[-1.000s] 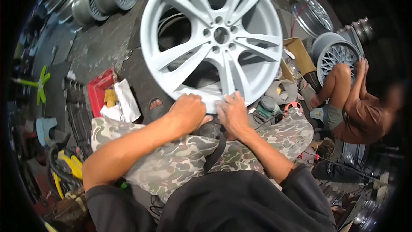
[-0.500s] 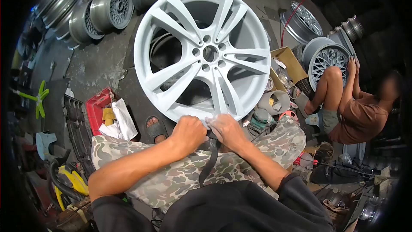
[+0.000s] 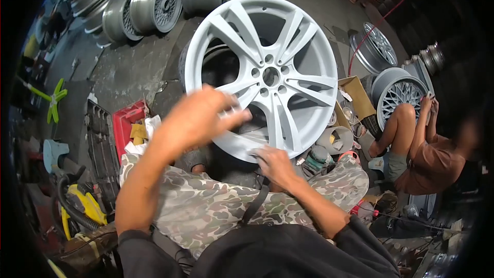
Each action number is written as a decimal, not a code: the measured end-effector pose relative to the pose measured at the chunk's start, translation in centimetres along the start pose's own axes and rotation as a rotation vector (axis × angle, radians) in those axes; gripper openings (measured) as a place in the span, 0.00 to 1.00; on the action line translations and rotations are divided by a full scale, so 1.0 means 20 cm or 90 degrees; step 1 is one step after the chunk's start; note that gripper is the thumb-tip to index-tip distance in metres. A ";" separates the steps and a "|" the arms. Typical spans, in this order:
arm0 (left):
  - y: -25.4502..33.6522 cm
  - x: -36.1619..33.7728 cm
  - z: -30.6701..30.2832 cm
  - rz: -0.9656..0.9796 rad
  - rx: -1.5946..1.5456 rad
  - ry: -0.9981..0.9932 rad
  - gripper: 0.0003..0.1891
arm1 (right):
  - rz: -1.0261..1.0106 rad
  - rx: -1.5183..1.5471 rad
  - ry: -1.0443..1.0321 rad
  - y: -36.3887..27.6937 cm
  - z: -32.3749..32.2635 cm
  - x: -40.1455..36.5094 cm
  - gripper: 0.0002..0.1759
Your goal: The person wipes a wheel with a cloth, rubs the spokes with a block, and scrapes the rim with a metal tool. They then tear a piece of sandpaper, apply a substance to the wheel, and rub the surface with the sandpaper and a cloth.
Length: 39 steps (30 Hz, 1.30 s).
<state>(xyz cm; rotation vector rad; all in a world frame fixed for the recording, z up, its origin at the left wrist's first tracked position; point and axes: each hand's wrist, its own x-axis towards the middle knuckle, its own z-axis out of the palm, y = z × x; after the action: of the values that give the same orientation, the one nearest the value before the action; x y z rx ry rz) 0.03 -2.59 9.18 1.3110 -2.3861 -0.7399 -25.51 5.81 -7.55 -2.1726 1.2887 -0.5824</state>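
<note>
A large pale grey-white car wheel rim (image 3: 329, 80) with paired spokes leans in front of my knees. My left hand (image 3: 198, 118), blurred by motion, is raised over the rim's lower left, thumb and fingers apart with nothing seen in them. At the rim's near edge my right hand (image 3: 277, 166) has its fingers bent together against the lip. Something small and dark shows at those fingertips, too small to name. A black strap (image 3: 256, 202) hangs below that hand over my camouflage trousers (image 3: 216, 203).
Silver wheels (image 3: 154, 7) stand at the back left. A red crate (image 3: 123, 128) with cloths is on the left. To the right are a cardboard box (image 3: 360, 98), a green power tool (image 3: 318, 158) and a seated person (image 3: 427, 149) touching a mesh-spoked wheel (image 3: 401, 98).
My left hand has left the rim's near edge and risen up and to the left, opening. The right hand stays at the edge. The whole view has shifted slightly.
</note>
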 end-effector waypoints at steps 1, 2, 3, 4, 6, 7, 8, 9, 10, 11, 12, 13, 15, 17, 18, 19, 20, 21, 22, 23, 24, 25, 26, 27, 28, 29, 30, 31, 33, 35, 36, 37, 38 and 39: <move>-0.06 0.00 -0.07 -0.032 -0.002 0.056 0.16 | -0.001 0.000 -0.012 0.04 -0.03 -0.02 0.17; -0.12 -0.01 -0.14 -0.067 -0.003 0.111 0.17 | 0.012 -0.029 -0.027 0.08 -0.05 -0.04 0.18; -0.18 -0.01 -0.19 -0.107 0.004 0.146 0.17 | 0.030 -0.055 -0.041 0.10 -0.04 -0.06 0.19; -0.24 -0.02 -0.23 -0.145 0.015 0.178 0.18 | 0.033 -0.047 -0.049 0.06 -0.01 -0.03 0.19; -0.31 -0.01 -0.27 -0.174 0.018 0.199 0.19 | 0.012 -0.006 0.019 -0.07 0.10 0.13 0.22; -0.36 0.00 -0.27 -0.171 0.026 0.192 0.21 | 0.011 0.003 0.014 -0.12 0.13 0.17 0.22; -0.38 -0.01 -0.26 -0.176 0.030 0.188 0.21 | -0.008 0.035 0.059 -0.17 0.15 0.21 0.20; -0.38 -0.02 -0.26 -0.192 0.019 0.186 0.21 | -0.025 0.064 0.106 -0.20 0.16 0.23 0.19; -0.38 -0.02 -0.26 -0.205 0.005 0.185 0.22 | -0.025 0.066 0.106 -0.17 0.16 0.20 0.19; -0.38 -0.03 -0.28 -0.207 0.004 0.189 0.22 | -0.019 -0.010 0.079 -0.08 0.14 0.12 0.19; -0.38 -0.05 -0.29 -0.203 0.004 0.202 0.21 | -0.014 -0.087 0.048 0.01 0.12 0.07 0.19; -0.38 -0.07 -0.29 -0.201 0.002 0.211 0.21 | 0.014 -0.068 0.045 0.07 0.10 0.06 0.17; -0.39 -0.07 -0.27 -0.197 -0.004 0.209 0.21 | 0.037 -0.073 0.036 0.08 0.14 0.08 0.16; -0.38 -0.06 -0.28 -0.196 -0.002 0.192 0.21 | 0.052 0.011 0.060 0.00 0.16 0.24 0.13; -0.39 -0.06 -0.27 -0.193 0.006 0.193 0.21 | 0.048 0.015 0.066 -0.04 0.20 0.32 0.13; -0.41 -0.06 -0.26 -0.202 0.004 0.177 0.21 | 0.081 0.077 0.088 -0.06 0.24 0.40 0.13; -0.42 -0.05 -0.26 -0.211 0.002 0.160 0.21 | 0.115 0.139 0.109 -0.07 0.26 0.43 0.12; -0.41 -0.05 -0.26 -0.229 -0.001 0.163 0.22 | 0.102 0.188 0.118 -0.05 0.25 0.42 0.12; -0.41 -0.06 -0.27 -0.224 0.002 0.162 0.22 | 0.102 0.189 0.124 -0.01 0.23 0.37 0.12; -0.43 -0.07 -0.27 -0.220 -0.015 0.187 0.22 | 0.084 0.123 0.066 0.06 0.19 0.31 0.13; -0.44 -0.08 -0.26 -0.219 -0.035 0.209 0.22 | 0.069 0.057 0.004 0.14 0.17 0.26 0.13; -0.42 -0.08 -0.28 -0.224 -0.035 0.199 0.22 | 0.058 0.035 -0.007 0.19 0.16 0.26 0.14; -0.43 -0.08 -0.27 -0.224 -0.035 0.195 0.22 | 0.061 0.037 -0.007 0.22 0.18 0.28 0.14; -0.43 -0.07 -0.27 -0.231 -0.031 0.186 0.22 | 0.086 0.046 -0.038 0.19 0.17 0.34 0.14; -0.44 -0.06 -0.27 -0.236 -0.026 0.177 0.22 | 0.110 0.057 -0.068 0.13 0.18 0.39 0.13; -0.44 -0.06 -0.27 -0.243 -0.027 0.163 0.23 | 0.129 0.094 -0.034 0.06 0.21 0.44 0.13; -0.45 -0.05 -0.26 -0.241 -0.023 0.165 0.23 | 0.145 0.144 0.011 0.02 0.25 0.47 0.13; -0.46 -0.05 -0.26 -0.251 -0.018 0.153 0.23 | 0.103 0.165 0.055 0.01 0.26 0.46 0.12; -0.45 -0.06 -0.27 -0.263 -0.030 0.152 0.23 | 0.060 0.188 0.094 -0.02 0.25 0.37 0.12; -0.46 -0.07 -0.29 -0.255 -0.030 0.171 0.23 | -0.039 0.083 0.072 -0.01 0.14 0.25 0.16; -0.46 -0.08 -0.28 -0.244 -0.029 0.179 0.23 | -0.038 0.083 0.065 -0.01 0.16 0.21 0.16; -0.46 -0.08 -0.26 -0.248 -0.032 0.177 0.23 | -0.026 0.083 0.105 -0.01 0.18 0.19 0.14; -0.46 -0.07 -0.27 -0.236 -0.024 0.173 0.23 | -0.019 0.084 0.147 -0.01 0.20 0.19 0.13; -0.45 -0.06 -0.27 -0.226 -0.013 0.170 0.23 | -0.024 0.086 0.144 -0.05 0.22 0.23 0.13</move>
<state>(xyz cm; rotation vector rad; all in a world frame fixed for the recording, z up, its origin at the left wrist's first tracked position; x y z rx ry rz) 9.68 -7.13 8.34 1.7286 -1.9574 -0.6298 -20.16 3.18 -9.92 -2.0693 1.2826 -0.9261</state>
